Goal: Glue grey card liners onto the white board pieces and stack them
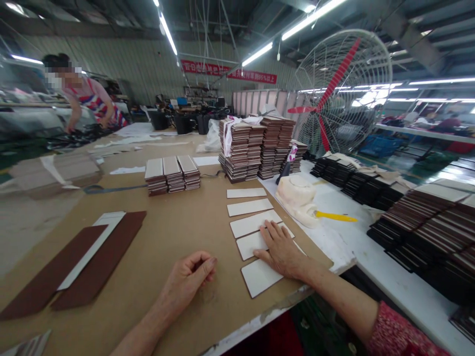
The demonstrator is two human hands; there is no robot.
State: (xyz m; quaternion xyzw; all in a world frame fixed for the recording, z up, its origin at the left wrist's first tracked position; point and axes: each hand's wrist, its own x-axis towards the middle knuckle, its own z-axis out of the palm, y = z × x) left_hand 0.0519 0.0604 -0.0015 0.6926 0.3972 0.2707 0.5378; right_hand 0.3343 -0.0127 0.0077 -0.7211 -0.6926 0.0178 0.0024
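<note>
Fingers of the right hand (280,249) lay slightly spread on the white panels (247,245), clamped on nothing; those of the left hand (191,277) curled together, nothing visible inside. The panels, rowed along the brown tabletop (181,222), seemed light, stiff and smooth, probably best lifted by their edges: flat, off-white, dark-rimmed rectangles.

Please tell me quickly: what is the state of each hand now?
Left hand: loosely curled closed, nothing visible in it.
Right hand: open, palm down on white cards.
</note>
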